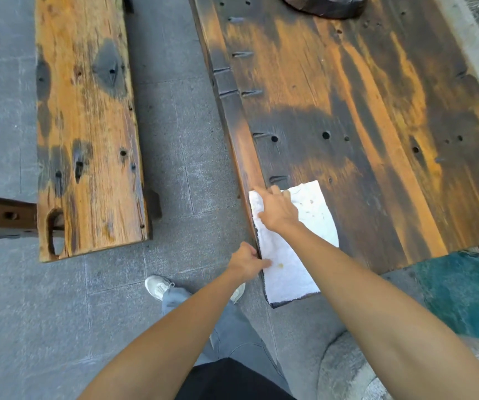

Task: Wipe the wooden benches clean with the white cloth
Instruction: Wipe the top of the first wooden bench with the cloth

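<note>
A white cloth (296,255), folded into a long rectangle with a few yellowish spots, lies flat on the near left corner of the wide dark-and-orange wooden bench (362,116). My right hand (275,210) presses down on the cloth's far left corner, fingers pointing left toward the bench edge. At the bench's left edge my left hand (247,262) pinches the cloth's near left side, thumb on top. A second, narrower orange bench (88,125) stands to the left, untouched.
Grey paving (180,145) runs between the two benches, where my feet stand. A dark round wooden block (327,5) sits at the wide bench's far end. A teal patch (463,290) and a pale round stone (348,368) lie at the lower right.
</note>
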`<state>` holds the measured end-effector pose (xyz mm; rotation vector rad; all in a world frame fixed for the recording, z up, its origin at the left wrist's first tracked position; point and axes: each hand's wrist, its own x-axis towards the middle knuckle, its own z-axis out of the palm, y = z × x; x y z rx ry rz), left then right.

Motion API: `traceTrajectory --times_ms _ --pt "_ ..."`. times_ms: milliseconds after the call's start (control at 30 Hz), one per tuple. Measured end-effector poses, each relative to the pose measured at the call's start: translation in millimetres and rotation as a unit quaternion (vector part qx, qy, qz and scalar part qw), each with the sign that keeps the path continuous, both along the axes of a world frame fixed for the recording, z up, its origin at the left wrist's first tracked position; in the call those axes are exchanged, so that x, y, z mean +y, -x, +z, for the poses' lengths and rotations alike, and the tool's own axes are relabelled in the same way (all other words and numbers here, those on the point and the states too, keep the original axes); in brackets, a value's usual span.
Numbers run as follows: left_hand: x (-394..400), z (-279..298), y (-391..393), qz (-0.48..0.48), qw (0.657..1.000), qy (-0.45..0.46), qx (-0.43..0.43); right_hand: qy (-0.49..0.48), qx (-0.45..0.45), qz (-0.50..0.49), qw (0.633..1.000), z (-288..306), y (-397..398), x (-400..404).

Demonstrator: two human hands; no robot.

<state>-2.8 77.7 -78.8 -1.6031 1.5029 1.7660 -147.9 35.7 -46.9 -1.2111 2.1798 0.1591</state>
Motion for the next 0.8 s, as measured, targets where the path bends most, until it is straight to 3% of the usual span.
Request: traceTrajectory --times_ms 133,267,433,567,700,800 --pt "9.4 -5.1 -5.6 -0.037 0.999 -0.018 -0.013 0.017 0.019 -0.044 0.999 2.1 -0.4 -1.0" --pt "15.9 2.0 -9.0 -0.054 0.998 0.001 0.027 0.055 0.019 -0.02 0.998 18.1 3.2 -5.2" --pt "-12.4 13.4 -39.0 0.09 0.988 0.094 0.086 0.144 0.031 -0.006 0.989 47.2 -0.4 -27.0" --pt "-68.0 20.8 -89.7 0.202 0.965 0.141 0.086 0.203 -0.015 -0.041 0.978 62.1 -20.2 -65.9" --pt "-130.5 25.5 -155.8 0.155 0.951 0.255 0.084 0.252 -0.073 -0.114 0.958 64.8 -60.4 -103.7" --pt "-178.3 30.4 -218.4 0.11 0.946 0.293 0.082 0.261 -0.098 -0.088 0.956 58.8 -91.5 -128.1"
